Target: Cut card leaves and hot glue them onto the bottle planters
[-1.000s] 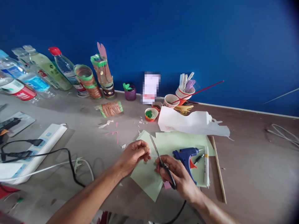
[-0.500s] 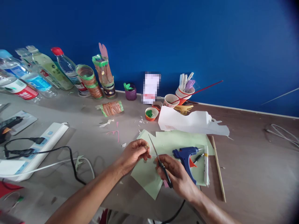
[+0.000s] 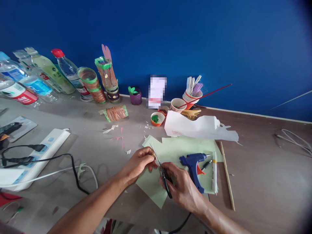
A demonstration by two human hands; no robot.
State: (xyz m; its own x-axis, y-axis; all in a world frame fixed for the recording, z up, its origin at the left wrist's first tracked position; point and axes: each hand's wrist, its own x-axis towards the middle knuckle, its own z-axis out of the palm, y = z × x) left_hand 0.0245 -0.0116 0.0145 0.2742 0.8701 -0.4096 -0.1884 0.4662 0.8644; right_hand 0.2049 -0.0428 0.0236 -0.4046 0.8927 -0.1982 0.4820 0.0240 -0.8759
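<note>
In my right hand [image 3: 181,183] is a pair of black-handled scissors [image 3: 166,185], fingers wrapped round the handles. Its thin blades point up and away, with a narrow gap between the tips. My left hand [image 3: 142,160] is pinched closed right beside the blades; what sits between its fingertips is too small to make out. Both hands hover over pale green paper [image 3: 152,191] on the table. To the right of my right hand, a blue glue gun [image 3: 195,167] with an orange trigger lies on the same paper, alongside a white marker [image 3: 214,172].
White torn paper [image 3: 197,126] lies behind the green sheets. A small cup of green paint [image 3: 157,119], a paper cup with a red stick [image 3: 177,105] and a brown wrapped tube [image 3: 115,113] stand or lie farther back. Bottles [image 3: 70,73] and a power strip [image 3: 46,152] occupy the left.
The scissors have shifted left and turned, bringing their blades up to my left fingertips. The blades now show slightly apart. My left hand has hardly moved.
</note>
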